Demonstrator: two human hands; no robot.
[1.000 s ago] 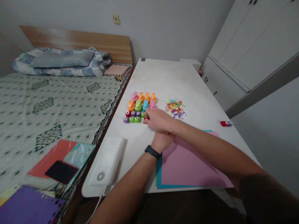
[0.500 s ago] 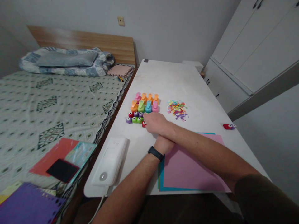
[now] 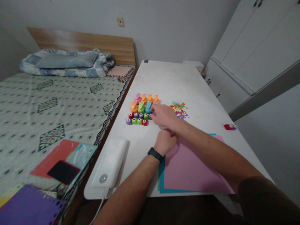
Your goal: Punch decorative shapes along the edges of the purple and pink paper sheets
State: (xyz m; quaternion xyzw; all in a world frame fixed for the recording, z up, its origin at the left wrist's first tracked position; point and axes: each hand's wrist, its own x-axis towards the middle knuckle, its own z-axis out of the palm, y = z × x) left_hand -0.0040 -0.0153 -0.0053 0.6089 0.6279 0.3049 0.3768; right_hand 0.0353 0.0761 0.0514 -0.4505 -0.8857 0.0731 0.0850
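Note:
Several small colourful paper punches [image 3: 142, 107] stand in rows on the white table [image 3: 168, 78]. My right hand [image 3: 162, 115] reaches across to the right end of those rows. Its fingers are curled there, and they hide whatever is under them. A red punch [image 3: 144, 122] ends the front row, just left of that hand. My left hand [image 3: 166, 141], with a black wristband [image 3: 154, 154], rests on the table as a loose fist. It lies beside the pink sheet [image 3: 189, 162] and nothing shows in it.
A pile of coloured paper bits [image 3: 178, 107] lies right of the punches. A lone red punch [image 3: 230, 126] sits near the table's right edge. A white device [image 3: 110, 161] lies at the front left corner. A bed [image 3: 47, 103] runs along the left, cupboards [image 3: 246, 47] at the right.
My right hand set the red punch at the end of the front row, then moved right and back to the end of the rows. My left hand came out from under the right arm.

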